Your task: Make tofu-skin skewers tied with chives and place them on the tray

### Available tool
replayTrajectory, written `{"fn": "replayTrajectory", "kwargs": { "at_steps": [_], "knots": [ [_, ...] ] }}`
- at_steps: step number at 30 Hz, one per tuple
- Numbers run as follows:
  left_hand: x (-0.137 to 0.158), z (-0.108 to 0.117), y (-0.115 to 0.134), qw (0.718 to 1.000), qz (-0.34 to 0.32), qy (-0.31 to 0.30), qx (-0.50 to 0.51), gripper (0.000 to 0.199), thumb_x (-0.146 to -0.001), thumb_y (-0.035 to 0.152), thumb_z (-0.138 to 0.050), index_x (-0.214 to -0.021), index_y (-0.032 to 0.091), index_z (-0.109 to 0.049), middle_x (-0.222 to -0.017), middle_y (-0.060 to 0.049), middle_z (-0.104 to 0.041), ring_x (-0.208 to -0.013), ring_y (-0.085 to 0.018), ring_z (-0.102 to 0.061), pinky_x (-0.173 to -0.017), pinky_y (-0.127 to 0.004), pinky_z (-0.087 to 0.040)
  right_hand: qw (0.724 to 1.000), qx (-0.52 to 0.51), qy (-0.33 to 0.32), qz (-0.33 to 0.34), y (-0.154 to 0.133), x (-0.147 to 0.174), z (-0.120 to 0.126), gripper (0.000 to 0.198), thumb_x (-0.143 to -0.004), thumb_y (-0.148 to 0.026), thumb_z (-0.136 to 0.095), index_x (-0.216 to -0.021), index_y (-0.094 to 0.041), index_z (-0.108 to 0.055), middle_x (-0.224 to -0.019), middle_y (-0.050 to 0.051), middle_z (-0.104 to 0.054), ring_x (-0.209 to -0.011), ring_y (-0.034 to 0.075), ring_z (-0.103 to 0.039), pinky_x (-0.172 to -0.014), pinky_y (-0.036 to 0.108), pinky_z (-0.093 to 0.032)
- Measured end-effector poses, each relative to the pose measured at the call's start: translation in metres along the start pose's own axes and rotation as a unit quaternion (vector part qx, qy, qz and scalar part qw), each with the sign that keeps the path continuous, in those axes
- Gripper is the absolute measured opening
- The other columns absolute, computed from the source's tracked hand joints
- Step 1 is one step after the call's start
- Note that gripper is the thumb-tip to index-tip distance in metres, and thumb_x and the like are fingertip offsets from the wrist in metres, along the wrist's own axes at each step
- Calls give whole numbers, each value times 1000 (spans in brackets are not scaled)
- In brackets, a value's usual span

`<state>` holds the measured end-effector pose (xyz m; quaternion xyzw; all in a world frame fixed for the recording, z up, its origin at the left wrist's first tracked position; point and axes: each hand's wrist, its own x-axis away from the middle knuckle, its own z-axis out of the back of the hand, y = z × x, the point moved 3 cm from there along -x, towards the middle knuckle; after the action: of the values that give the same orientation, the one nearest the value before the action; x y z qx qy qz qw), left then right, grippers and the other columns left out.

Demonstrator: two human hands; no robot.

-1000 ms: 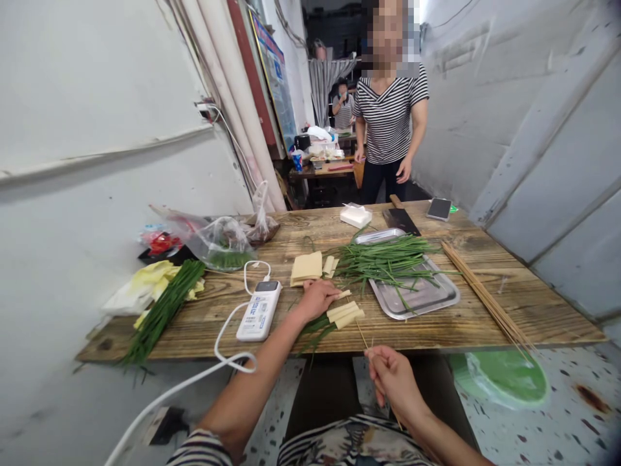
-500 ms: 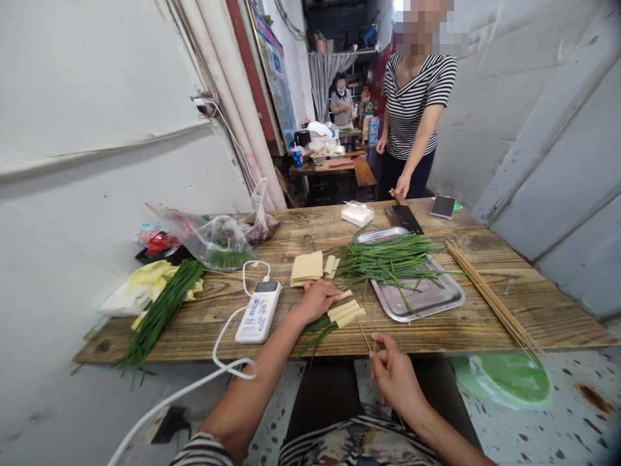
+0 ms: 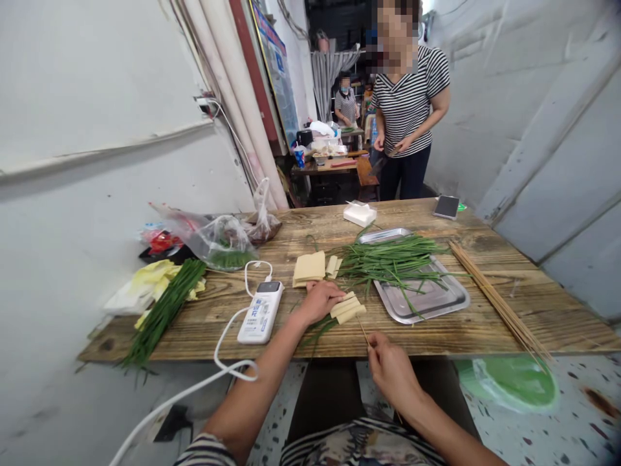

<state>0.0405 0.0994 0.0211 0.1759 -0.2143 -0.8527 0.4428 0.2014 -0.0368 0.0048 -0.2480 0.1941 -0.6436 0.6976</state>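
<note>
Rolls (image 3: 348, 307) have closed together at left hand (image 3: 323, 301), which pinches the nearest; right hand (image 3: 388, 364) grips skewer (image 3: 363, 330), best kept straight.

Food-preparation room, apparently of a small eatery. My plank table (image 3: 303, 226) bears rolled tofu sheets (image 3: 349, 310), a metal tray (image 3: 436, 301) of chives (image 3: 388, 259) and bundled bamboo skewers (image 3: 490, 288); beyond it stand a co-worker (image 3: 410, 110) holding a cleaver (image 3: 378, 163) and a second table (image 3: 310, 171) with a drink cup (image 3: 299, 157).
</note>
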Motion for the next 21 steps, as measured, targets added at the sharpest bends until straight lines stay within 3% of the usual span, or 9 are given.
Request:
{"fn": "replayTrajectory", "kwargs": {
  "at_steps": [5, 9, 14, 19, 21],
  "knots": [
    [0, 0, 0, 1000, 6, -4, 2, 19, -88, 26, -58, -95, 24, -75, -99, -7, -72, -96, -23, -60, -90, -39, -34, 984, 169, -48, -35, -14, -7, 6, 20, -88, -12, -38, -101, -12, -54, -72, 12, -70, -67, 23, -68, -54, 25, -36],
    [4, -1, 0, 1000, 16, 3, 0, 19, -89, 26, -57, -98, 24, -74, -101, -6, -71, -100, -23, -60, -92, -39, -34, 982, 184, -38, -28, -17, -11, 9, 19, -89, -13, -39, -102, -12, -53, -73, 14, -71, -67, 23, -69, -54, 24, -37],
    [19, -7, 1, 994, 49, 90, -20, 28, -90, 31, -55, -114, 23, -66, -106, -7, -70, -101, -22, -60, -94, -40, -35, 983, 184, -19, -10, -12, -7, 12, 22, -94, -24, -37, -105, -14, -54, -78, 12, -72, -71, 22, -69, -55, 23, -39],
    [45, -6, 8, 977, 75, 195, -52, 27, -93, 32, -50, -116, 25, -64, -118, -7, -66, -111, -22, -57, -99, -43, -32, 978, 208, 16, -6, 0, 8, 25, 37, -95, -41, -40, -116, -14, -54, -77, 13, -72, -70, 24, -69, -55, 25, -40],
    [54, -7, 13, 978, 57, 187, -77, 29, -94, 33, -48, -117, 25, -63, -124, -8, -63, -117, -23, -54, -100, -45, -32, 977, 204, 56, -27, 20, 13, 41, 39, -95, -42, -40, -116, -15, -57, -73, 11, -72, -67, 23, -69, -54, 24, -39]
  ]
}}
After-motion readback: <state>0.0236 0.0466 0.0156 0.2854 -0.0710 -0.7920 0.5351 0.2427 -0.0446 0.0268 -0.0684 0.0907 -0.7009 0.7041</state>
